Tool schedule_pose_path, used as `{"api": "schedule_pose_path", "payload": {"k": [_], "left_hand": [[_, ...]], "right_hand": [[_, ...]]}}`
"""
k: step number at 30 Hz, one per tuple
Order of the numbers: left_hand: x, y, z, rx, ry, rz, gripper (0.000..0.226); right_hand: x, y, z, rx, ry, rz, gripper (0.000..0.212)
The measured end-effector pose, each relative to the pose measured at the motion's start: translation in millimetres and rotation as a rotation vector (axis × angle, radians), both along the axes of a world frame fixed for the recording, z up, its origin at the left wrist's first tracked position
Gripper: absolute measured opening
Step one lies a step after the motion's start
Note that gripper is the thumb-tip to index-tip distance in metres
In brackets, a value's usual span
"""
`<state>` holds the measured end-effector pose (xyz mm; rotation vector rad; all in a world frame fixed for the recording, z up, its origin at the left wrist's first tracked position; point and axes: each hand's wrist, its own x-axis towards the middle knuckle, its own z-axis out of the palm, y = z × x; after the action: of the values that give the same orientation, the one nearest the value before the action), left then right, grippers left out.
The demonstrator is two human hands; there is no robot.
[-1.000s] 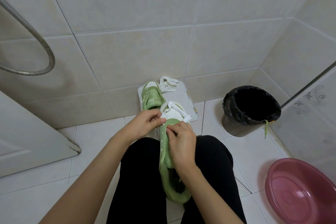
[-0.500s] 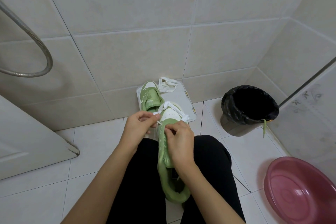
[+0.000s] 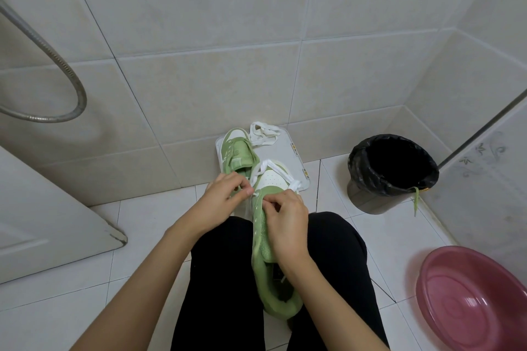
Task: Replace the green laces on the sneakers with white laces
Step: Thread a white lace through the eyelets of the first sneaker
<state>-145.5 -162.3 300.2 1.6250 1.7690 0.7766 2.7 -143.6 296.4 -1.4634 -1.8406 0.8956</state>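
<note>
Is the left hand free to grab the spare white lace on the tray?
Probably not yet: the left hand pinches the working lace, and the second sneaker stands between it and the spare lace.

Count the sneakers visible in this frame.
2. One sneaker lies on the person's lap, where the left hand and right hand pinch its white lace; the other sneaker stands on the white tray by the wall. None appears hidden.

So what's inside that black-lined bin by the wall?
The bin is lined with a black bag, and a green lace hangs over its rim. The inside is dark shadow, so anything else in it cannot be made out.
</note>
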Motion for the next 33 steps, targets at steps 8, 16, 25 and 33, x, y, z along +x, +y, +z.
{"api": "schedule_pose_path", "payload": {"k": [8, 16, 25, 33], "left_hand": [[5.6, 3.9, 2.1, -0.049, -0.132, 0.062, 0.019], [11.9, -5.5, -5.5, -0.061, -0.309, 0.158, 0.009], [8.7, 7.6, 1.9, -0.112, -0.157, 0.106, 0.01], [5.7, 31.5, 19.5, -0.168, 0.191, -0.125, 0.014]], "right_hand": [[-2.6, -3.4, -3.6, 0.065, -0.154, -0.003, 0.017], [2.3, -4.3, -2.9, 0.079, -0.371, -0.009, 0.019], [0.7, 3.2, -5.6, -0.112, -0.358, -0.068, 0.017], [0.2, 7.0, -9.7, -0.157, -0.279, -0.069, 0.016]]}}
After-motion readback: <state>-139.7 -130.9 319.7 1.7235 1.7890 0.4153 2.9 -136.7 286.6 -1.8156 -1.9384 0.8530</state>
